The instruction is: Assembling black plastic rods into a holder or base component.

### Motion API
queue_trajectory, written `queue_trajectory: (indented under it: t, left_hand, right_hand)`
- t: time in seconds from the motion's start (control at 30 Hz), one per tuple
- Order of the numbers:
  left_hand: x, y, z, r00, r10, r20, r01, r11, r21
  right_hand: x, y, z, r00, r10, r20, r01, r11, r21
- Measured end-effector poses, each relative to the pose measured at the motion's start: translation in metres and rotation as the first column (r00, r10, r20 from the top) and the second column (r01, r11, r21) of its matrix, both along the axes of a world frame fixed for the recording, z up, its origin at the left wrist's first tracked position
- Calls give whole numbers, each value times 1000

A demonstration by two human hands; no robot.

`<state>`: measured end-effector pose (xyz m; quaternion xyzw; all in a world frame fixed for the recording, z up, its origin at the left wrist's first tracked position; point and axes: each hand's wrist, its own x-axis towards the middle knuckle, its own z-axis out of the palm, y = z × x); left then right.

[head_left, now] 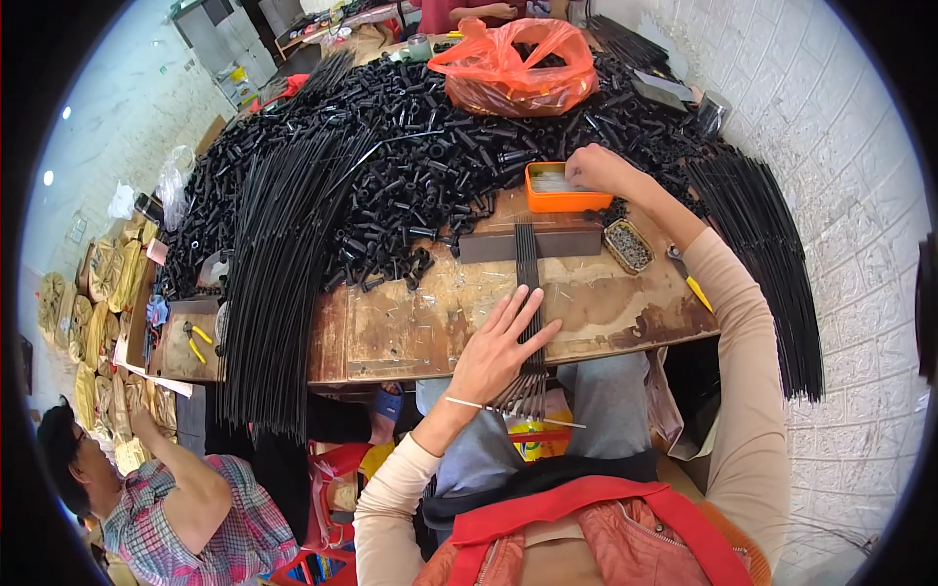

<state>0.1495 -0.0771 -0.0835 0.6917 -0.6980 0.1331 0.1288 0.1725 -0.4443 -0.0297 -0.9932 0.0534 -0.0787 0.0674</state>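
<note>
My left hand lies flat with spread fingers across a row of thin black rods. The rods rest over a dark grey block and reach past the table's near edge, where their ends fan out. A thin white stick crosses below those ends, near my left wrist. My right hand dips into an orange box of fine pale strands, its fingers drawn together; whatever is between them is hidden. Beside the box stands a small tray of tiny metal pieces.
A heap of black tubular parts covers the table's far side, with a red plastic bag on it. Long black rod bundles lie left and right. Yellow-handled pliers lie at right. A co-worker sits at left.
</note>
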Motion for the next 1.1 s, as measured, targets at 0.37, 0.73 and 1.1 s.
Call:
queue_trajectory:
  t: [0.37, 0.73, 1.1]
  left_hand:
    - [-14, 9, 19, 992, 27, -121, -22, 999, 44]
    - [-19, 14, 7, 984, 16, -179, -15, 1000, 9]
    - [-19, 12, 7, 982, 15, -188, -11, 1000, 22]
  right_hand:
    - [-39, 74, 21, 909, 144, 391, -152, 988, -10]
    - [-66, 83, -7, 937, 304, 174, -305, 952, -24]
    - [-64, 85, -8, 932, 331, 149, -326, 944, -55]
